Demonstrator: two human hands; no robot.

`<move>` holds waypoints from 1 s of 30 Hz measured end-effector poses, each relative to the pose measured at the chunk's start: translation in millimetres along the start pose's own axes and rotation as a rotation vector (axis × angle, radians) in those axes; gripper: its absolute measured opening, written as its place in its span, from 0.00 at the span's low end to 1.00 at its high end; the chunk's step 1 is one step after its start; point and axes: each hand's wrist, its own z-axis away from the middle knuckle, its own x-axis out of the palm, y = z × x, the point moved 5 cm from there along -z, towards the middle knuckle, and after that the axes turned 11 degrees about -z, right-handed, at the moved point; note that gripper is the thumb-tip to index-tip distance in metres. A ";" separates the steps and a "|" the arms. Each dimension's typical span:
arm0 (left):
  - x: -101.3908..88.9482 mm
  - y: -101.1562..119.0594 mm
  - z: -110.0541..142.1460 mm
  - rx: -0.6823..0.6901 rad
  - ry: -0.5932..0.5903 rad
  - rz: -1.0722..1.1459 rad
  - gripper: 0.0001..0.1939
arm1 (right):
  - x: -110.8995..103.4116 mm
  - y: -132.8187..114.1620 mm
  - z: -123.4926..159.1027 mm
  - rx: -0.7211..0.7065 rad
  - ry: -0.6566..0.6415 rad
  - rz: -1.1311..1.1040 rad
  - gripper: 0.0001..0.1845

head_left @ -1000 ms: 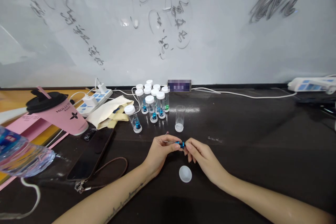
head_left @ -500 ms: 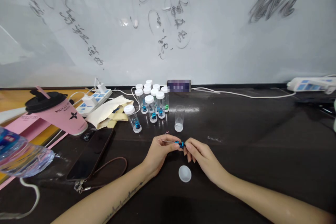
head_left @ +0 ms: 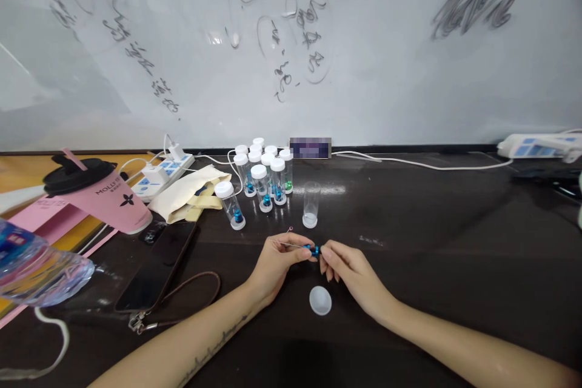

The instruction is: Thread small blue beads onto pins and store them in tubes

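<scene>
My left hand (head_left: 278, 264) pinches a thin metal pin (head_left: 291, 245) that carries small blue beads (head_left: 313, 250). My right hand (head_left: 346, 270) meets it from the right, fingertips closed on the blue beads at the pin's end. Both hands rest low over the dark table (head_left: 431, 242). Just behind them stands an open, empty clear vial (head_left: 311, 204). Its white cap (head_left: 321, 301) lies on the table in front of my hands. A single capped vial (head_left: 231, 205) with blue beads stands to the left of the open one.
Several capped vials (head_left: 264, 173) cluster at the back. To the left lie a cloth pouch (head_left: 193, 194), a black phone (head_left: 157, 267) with a brown strap, a pink cup (head_left: 97, 194), a power strip (head_left: 163, 173) and a water bottle (head_left: 36, 270). A whiteboard rises behind.
</scene>
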 end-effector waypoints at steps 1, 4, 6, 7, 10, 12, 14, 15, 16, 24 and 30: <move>0.0 0.2 0.0 0.001 0.000 0.002 0.09 | 0.1 -0.1 0.0 0.001 -0.001 0.008 0.20; -0.1 0.5 -0.1 0.004 0.001 0.009 0.09 | -0.7 -1.1 0.8 -0.009 0.012 0.011 0.15; -0.3 0.8 0.0 0.003 0.005 0.008 0.09 | -1.3 -1.6 1.3 -0.022 0.018 -0.017 0.13; -0.3 0.8 0.1 -0.001 0.005 0.005 0.09 | -1.1 -1.8 1.5 -0.028 0.012 -0.038 0.13; 0.2 0.9 0.2 -0.013 0.002 -0.006 0.10 | -0.2 -2.1 1.4 -0.043 -0.009 -0.063 0.18; 0.3 1.0 0.2 -0.015 0.002 -0.007 0.10 | -0.1 -1.6 0.8 -0.035 -0.007 -0.037 0.21; 0.0 0.9 0.2 -0.014 0.004 -0.003 0.10 | -0.2 -1.1 0.2 -0.022 0.001 0.000 0.22; -0.1 0.9 0.2 -0.013 0.004 0.000 0.10 | -0.3 -1.0 0.0 -0.016 0.004 0.012 0.21; -0.2 0.8 0.2 -0.010 0.003 0.003 0.09 | -0.4 -0.9 -0.1 -0.013 0.007 0.020 0.20; 1.3 1.9 0.7 0.002 -0.011 0.025 0.08 | -1.4 -0.5 1.4 -0.017 0.016 -0.037 0.14; 1.0 1.4 -0.7 0.014 -0.023 0.028 0.07 | -1.4 0.7 0.2 -0.022 0.014 -0.001 0.16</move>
